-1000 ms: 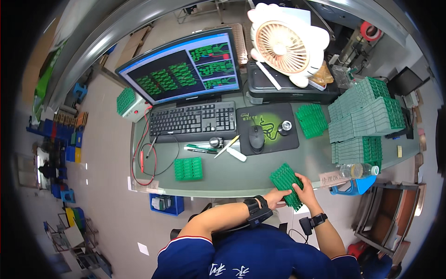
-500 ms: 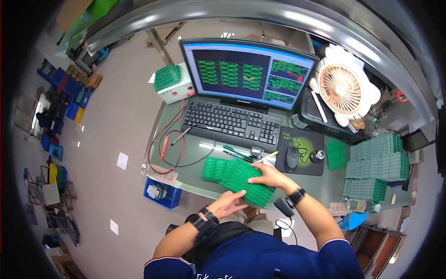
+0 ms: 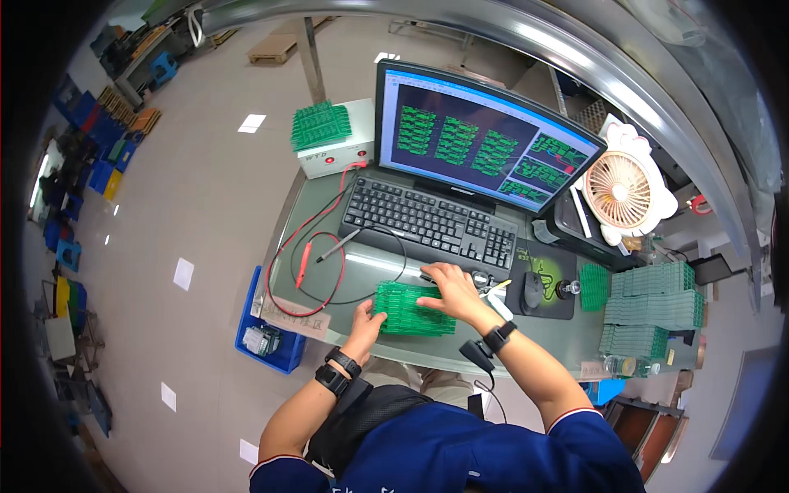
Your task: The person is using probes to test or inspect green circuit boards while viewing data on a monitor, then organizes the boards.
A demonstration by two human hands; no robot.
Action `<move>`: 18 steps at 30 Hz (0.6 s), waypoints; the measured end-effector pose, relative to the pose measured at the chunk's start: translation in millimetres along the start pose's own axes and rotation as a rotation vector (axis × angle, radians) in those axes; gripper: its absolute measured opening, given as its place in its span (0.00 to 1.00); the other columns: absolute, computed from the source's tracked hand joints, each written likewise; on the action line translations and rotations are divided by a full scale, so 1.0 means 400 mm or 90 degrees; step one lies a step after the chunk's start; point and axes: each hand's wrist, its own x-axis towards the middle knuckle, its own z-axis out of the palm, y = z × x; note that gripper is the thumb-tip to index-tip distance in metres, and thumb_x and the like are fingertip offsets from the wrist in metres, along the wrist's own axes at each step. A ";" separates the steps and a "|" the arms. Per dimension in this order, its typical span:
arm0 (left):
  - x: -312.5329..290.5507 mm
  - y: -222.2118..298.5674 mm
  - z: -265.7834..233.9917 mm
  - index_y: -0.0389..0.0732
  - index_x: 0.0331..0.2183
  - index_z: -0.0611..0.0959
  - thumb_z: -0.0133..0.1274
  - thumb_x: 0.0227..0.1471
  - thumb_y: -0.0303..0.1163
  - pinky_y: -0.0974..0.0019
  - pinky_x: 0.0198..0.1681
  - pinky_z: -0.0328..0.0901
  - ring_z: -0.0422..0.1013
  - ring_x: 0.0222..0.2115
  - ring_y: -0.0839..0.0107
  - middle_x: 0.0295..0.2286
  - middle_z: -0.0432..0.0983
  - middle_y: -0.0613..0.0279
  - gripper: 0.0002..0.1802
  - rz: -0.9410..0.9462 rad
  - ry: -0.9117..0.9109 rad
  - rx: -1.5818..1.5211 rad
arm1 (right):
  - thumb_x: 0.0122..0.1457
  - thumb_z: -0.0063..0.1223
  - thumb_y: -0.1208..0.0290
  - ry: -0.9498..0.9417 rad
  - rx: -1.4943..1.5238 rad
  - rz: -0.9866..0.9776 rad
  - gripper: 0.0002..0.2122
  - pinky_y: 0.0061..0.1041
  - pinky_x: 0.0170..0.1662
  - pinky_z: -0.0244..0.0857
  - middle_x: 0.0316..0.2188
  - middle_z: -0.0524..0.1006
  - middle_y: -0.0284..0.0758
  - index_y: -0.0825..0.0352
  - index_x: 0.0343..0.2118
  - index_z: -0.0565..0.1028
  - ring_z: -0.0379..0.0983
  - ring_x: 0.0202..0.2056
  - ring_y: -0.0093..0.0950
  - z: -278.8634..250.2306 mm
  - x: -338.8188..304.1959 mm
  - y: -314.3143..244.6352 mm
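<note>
A stack of green circuit board panels (image 3: 407, 314) lies at the front edge of the desk, its long side roughly level with that edge. My left hand (image 3: 364, 330) grips the stack's left end, thumb on the near side. Over the far right part, my right hand (image 3: 450, 294) holds the panels with the thumb on top and the fingers across the far edge. Just beyond the stack are a probe pen (image 3: 337, 246) and a red test probe (image 3: 304, 264) with its looped lead.
A keyboard (image 3: 427, 218) and monitor (image 3: 485, 135) stand behind. To the right are a mouse (image 3: 533, 289), a fan (image 3: 620, 189) and piled green panels (image 3: 653, 308). A white box (image 3: 333, 160) carries more panels at back left. A blue bin (image 3: 283, 355) sits below the desk's left edge.
The tilted upper panels have come down level onto the lower ones, making one stack. My left hand has moved to the stack's left end. The whole view has shifted.
</note>
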 end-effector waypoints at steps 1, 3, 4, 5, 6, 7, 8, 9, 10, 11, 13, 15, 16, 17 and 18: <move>0.009 -0.001 -0.005 0.35 0.58 0.57 0.51 0.52 0.31 0.64 0.56 0.54 0.59 0.54 0.63 0.54 0.60 0.50 0.35 -0.002 -0.008 0.001 | 0.49 0.60 0.54 0.001 -0.004 0.008 0.29 0.36 0.48 0.62 0.46 0.71 0.41 0.62 0.53 0.67 0.67 0.47 0.39 0.009 -0.031 0.011; 0.034 -0.001 -0.013 0.34 0.57 0.58 0.50 0.52 0.31 0.64 0.55 0.54 0.62 0.51 0.65 0.51 0.63 0.53 0.33 -0.020 -0.072 0.021 | 0.51 0.58 0.54 0.006 0.106 0.203 0.28 0.38 0.47 0.63 0.43 0.74 0.45 0.66 0.51 0.68 0.70 0.46 0.42 0.040 -0.104 0.044; 0.034 0.012 0.000 0.34 0.57 0.58 0.50 0.52 0.31 0.64 0.55 0.54 0.62 0.51 0.65 0.51 0.63 0.53 0.33 -0.018 -0.085 0.028 | 0.51 0.58 0.54 0.016 0.102 0.213 0.28 0.38 0.47 0.63 0.43 0.74 0.45 0.66 0.51 0.68 0.70 0.46 0.42 0.057 -0.139 0.061; 0.025 0.026 0.012 0.33 0.56 0.60 0.49 0.53 0.31 0.64 0.55 0.55 0.62 0.51 0.66 0.51 0.64 0.53 0.32 -0.035 -0.077 0.037 | 0.53 0.57 0.54 -0.056 0.205 0.341 0.26 0.37 0.47 0.64 0.42 0.74 0.46 0.69 0.49 0.69 0.71 0.45 0.43 0.081 -0.173 0.077; 0.015 0.039 0.020 0.33 0.56 0.61 0.49 0.53 0.32 0.65 0.55 0.55 0.62 0.50 0.66 0.50 0.65 0.53 0.30 -0.053 -0.069 0.047 | 0.55 0.56 0.55 -0.128 0.311 0.466 0.24 0.36 0.47 0.65 0.41 0.75 0.48 0.71 0.47 0.70 0.72 0.44 0.44 0.091 -0.190 0.084; 0.004 0.053 0.023 0.33 0.56 0.61 0.49 0.53 0.32 0.65 0.55 0.55 0.62 0.50 0.66 0.50 0.65 0.53 0.30 -0.054 -0.080 0.053 | 0.55 0.56 0.55 -0.118 0.311 0.476 0.24 0.36 0.47 0.65 0.41 0.75 0.48 0.71 0.47 0.70 0.72 0.44 0.44 0.104 -0.198 0.091; -0.002 0.070 0.021 0.37 0.56 0.62 0.48 0.54 0.33 0.59 0.56 0.52 0.60 0.52 0.67 0.51 0.65 0.57 0.29 -0.101 -0.139 0.049 | 0.55 0.55 0.55 -0.106 0.368 0.481 0.24 0.37 0.46 0.65 0.41 0.76 0.49 0.72 0.46 0.71 0.72 0.43 0.44 0.114 -0.195 0.084; 0.009 0.092 0.029 0.42 0.56 0.64 0.47 0.55 0.34 0.54 0.58 0.49 0.58 0.54 0.67 0.52 0.64 0.61 0.27 -0.146 -0.207 0.051 | 0.56 0.54 0.54 -0.081 0.422 0.490 0.24 0.38 0.46 0.66 0.40 0.76 0.50 0.73 0.44 0.71 0.73 0.43 0.45 0.120 -0.189 0.089; 0.013 0.069 0.009 0.44 0.55 0.64 0.48 0.55 0.36 0.52 0.58 0.48 0.57 0.54 0.68 0.53 0.64 0.64 0.27 -0.152 -0.262 0.006 | 0.56 0.54 0.54 -0.042 0.380 0.410 0.26 0.35 0.47 0.66 0.42 0.76 0.48 0.73 0.48 0.69 0.73 0.45 0.43 0.155 -0.183 0.092; 0.020 0.030 -0.018 0.46 0.55 0.64 0.49 0.55 0.37 0.51 0.58 0.47 0.57 0.54 0.69 0.53 0.63 0.66 0.27 -0.159 -0.327 -0.035 | 0.55 0.55 0.54 -0.061 0.335 0.403 0.27 0.37 0.49 0.65 0.44 0.74 0.50 0.73 0.50 0.68 0.72 0.47 0.44 0.175 -0.164 0.090; -0.036 0.054 -0.049 0.47 0.50 0.71 0.50 0.56 0.42 0.54 0.54 0.54 0.62 0.52 0.70 0.49 0.69 0.67 0.21 -0.217 -0.265 -0.001 | 0.53 0.56 0.53 -0.116 0.325 0.415 0.30 0.37 0.52 0.62 0.49 0.71 0.51 0.71 0.53 0.67 0.68 0.51 0.44 0.169 -0.133 0.075; -0.037 -0.022 -0.199 0.46 0.40 0.76 0.47 0.57 0.45 0.64 0.46 0.65 0.71 0.41 0.69 0.36 0.77 0.66 0.15 -0.380 -0.262 -0.032 | 0.52 0.57 0.55 -0.142 0.364 0.350 0.29 0.38 0.53 0.61 0.49 0.71 0.50 0.70 0.52 0.67 0.67 0.51 0.45 0.211 -0.103 0.049; -0.056 -0.001 -0.225 0.43 0.44 0.73 0.53 0.53 0.37 0.64 0.46 0.65 0.70 0.41 0.68 0.39 0.74 0.62 0.17 -0.482 -0.280 -0.110 | 0.51 0.58 0.56 -0.143 0.377 0.328 0.28 0.38 0.52 0.62 0.48 0.72 0.49 0.70 0.51 0.68 0.68 0.50 0.45 0.216 -0.102 0.043; -0.103 -0.028 -0.256 0.35 0.47 0.74 0.48 0.55 0.28 0.61 0.45 0.64 0.70 0.41 0.56 0.41 0.73 0.47 0.17 -0.493 -0.126 -0.232 | 0.48 0.60 0.61 -0.134 0.409 0.324 0.25 0.39 0.48 0.64 0.43 0.74 0.50 0.70 0.48 0.70 0.71 0.46 0.45 0.210 -0.097 0.022; -0.105 -0.071 -0.282 0.36 0.51 0.69 0.47 0.56 0.40 0.54 0.53 0.55 0.61 0.50 0.56 0.48 0.65 0.48 0.25 -0.455 -0.096 -0.167 | 0.48 0.61 0.61 -0.125 0.390 0.292 0.25 0.39 0.49 0.64 0.43 0.74 0.50 0.71 0.47 0.70 0.70 0.46 0.46 0.219 -0.092 0.002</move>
